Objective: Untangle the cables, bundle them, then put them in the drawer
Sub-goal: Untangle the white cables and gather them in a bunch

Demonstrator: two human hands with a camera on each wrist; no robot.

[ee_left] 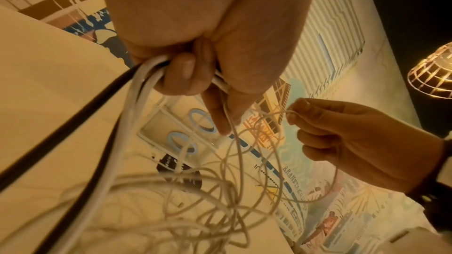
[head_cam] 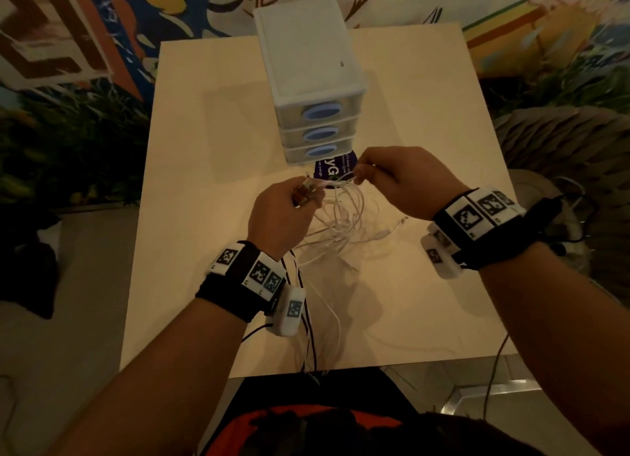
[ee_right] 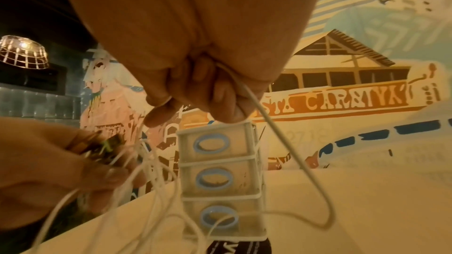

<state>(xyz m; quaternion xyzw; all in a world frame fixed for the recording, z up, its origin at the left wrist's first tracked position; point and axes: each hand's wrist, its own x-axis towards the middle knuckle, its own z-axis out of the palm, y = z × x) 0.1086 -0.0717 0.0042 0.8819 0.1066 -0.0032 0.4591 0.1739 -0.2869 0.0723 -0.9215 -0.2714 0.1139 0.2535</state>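
Observation:
A tangle of thin white cables (head_cam: 344, 217) hangs in loose loops between both hands above the pale table (head_cam: 204, 141). My left hand (head_cam: 286, 213) grips several white strands and a black cable (ee_left: 73, 123), with thicker ends sticking out of the fist (ee_right: 97, 146). My right hand (head_cam: 395, 179) pinches one thin white strand (ee_right: 281, 138) and holds it raised, a short way from the left hand. The white three-drawer unit (head_cam: 313, 80) with blue oval handles stands just beyond the hands; all its drawers (ee_right: 215, 179) look closed.
A dark purple packet (head_cam: 335, 169) lies at the foot of the drawer unit. Black and white cable ends trail off the table's near edge (head_cam: 306, 353). A painted wall surrounds the table, and a wicker lamp (ee_left: 435, 72) hangs nearby.

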